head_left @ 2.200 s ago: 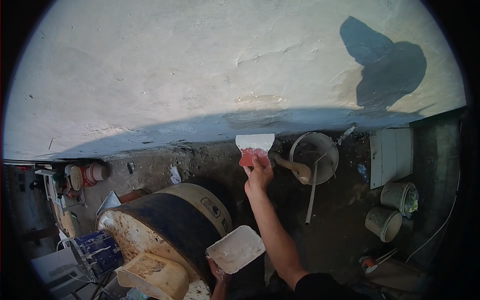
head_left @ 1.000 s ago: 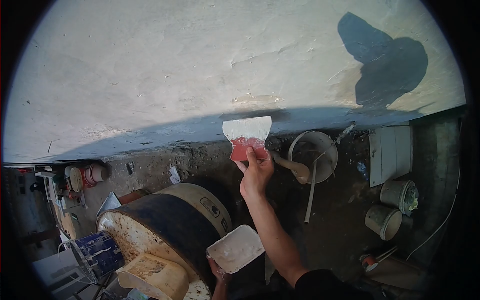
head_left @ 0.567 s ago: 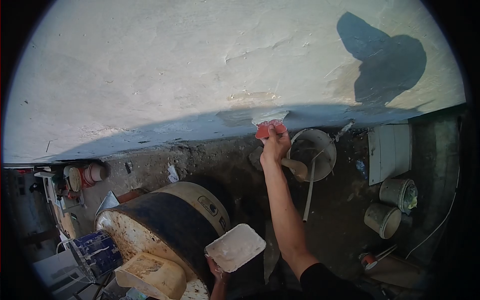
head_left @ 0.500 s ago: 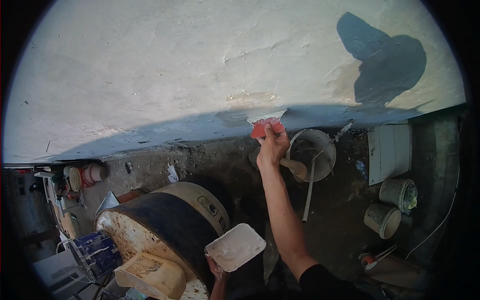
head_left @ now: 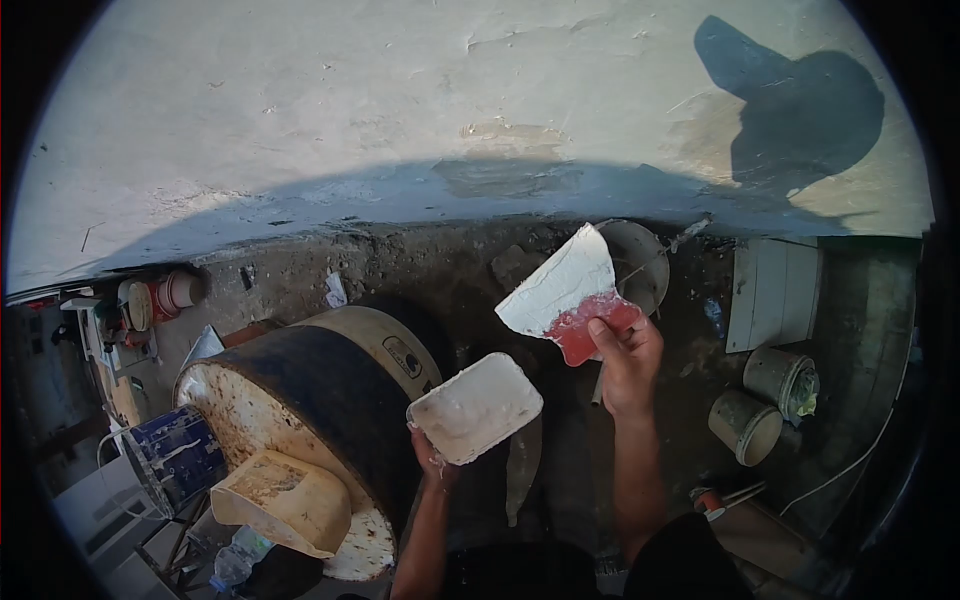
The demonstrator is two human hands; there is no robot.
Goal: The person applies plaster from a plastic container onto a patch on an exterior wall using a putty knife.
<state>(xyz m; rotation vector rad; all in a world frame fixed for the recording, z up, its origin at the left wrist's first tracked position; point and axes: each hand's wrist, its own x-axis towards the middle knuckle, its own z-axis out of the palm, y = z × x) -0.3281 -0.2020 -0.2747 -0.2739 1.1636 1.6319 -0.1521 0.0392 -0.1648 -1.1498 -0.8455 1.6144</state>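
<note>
The pale wall (head_left: 350, 100) fills the top of the view, scuffed and patched, with shade over its lower part; it looks hard and slightly uneven. Below it, the blue-and-cream drum (head_left: 330, 375) bulks at the left, its rust-stained end facing the camera; a bucket (head_left: 652, 280) shows partly behind the scraper.

The shallow tray (head_left: 505, 428) is just beside the drum in the view, tilted and smeared with white paste; it is probably light and fairly stiff, though its smeared surface may be slick; a corner or the underside seems the surest hold, with the rim kept level enough for wet paste not to slide.

The scraper (head_left: 577, 312) is up and right of the tray, apart from it; its broad blade is coated white, while the red end shows mostly bare; it should be light, springy at the blade edge, stiffer toward the red end and hard to break; the red part is the place to grip, since the paste is likely slippery.

The right hand (head_left: 630, 365) pinches that red part, thumb on the near face, the fingers largely hidden behind; the left hand (head_left: 430, 452) is closed about the tray's lower left corner, though how its fingers sit underneath cannot be told.
</note>
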